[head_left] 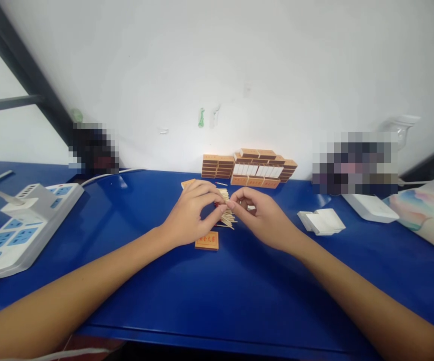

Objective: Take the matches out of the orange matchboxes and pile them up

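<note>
A loose heap of wooden matchsticks [227,219] lies on the blue table, with red heads showing in the gap between my left thumb and forefinger. My left hand [196,208] curves over the left side of this heap, thumb and forefinger drawn close together. From the right, my right hand [260,213] pinches with thumb and forefinger, its tips meeting those of the left. Whatever sits between the fingertips is too small to make out. An orange matchbox [210,241] lies just below my left hand, and another matchbox [188,184] is partly hidden behind it.
Stacked matchboxes [256,168] stand against the wall. White box trays [322,221] lie to the right, near a white rectangular device [371,207] and a tissue pack [427,215]. A power strip [25,225] with a plugged-in charger occupies the left. Blurred patches cover both back corners.
</note>
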### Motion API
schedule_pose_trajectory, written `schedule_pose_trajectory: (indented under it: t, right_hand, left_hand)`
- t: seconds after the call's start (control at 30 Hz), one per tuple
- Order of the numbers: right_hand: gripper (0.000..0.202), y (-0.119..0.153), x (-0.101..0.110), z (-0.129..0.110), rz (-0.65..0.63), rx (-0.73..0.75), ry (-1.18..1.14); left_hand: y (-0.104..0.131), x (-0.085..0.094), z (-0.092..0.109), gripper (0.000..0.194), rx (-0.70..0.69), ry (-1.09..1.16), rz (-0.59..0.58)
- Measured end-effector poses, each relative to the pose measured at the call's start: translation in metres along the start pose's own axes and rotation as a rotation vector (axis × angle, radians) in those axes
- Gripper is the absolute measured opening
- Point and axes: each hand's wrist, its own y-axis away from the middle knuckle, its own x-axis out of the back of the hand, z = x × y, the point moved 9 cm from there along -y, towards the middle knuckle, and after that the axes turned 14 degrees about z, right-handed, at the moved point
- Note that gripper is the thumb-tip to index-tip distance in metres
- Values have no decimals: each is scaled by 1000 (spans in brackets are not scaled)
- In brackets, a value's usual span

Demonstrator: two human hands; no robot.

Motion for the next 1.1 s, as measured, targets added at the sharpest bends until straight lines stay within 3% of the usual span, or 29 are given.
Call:
schedule_pose_trajectory:
  t: [0.33,0.6,0.7,0.87,1.1]
  right_hand:
    - [22,6,-4,0,14,-19,-85]
    - [8,8,4,-22,69,219,139]
    - [9,6,3,-20,-10,265,252]
    - [13,7,-6,-3,-195,210,397]
    - [13,12,-13,4,-219,243,449]
  left_hand:
    - [5,-3,10,5,-99,-58,-25]
    - [8,-4,9,7,-182,-167,-35]
    - [9,-7,5,9,-194,-206,-86]
    - [13,-16,2,13,-210,-233,-223]
    - [13,-17,-11,18,-61,-205,-242]
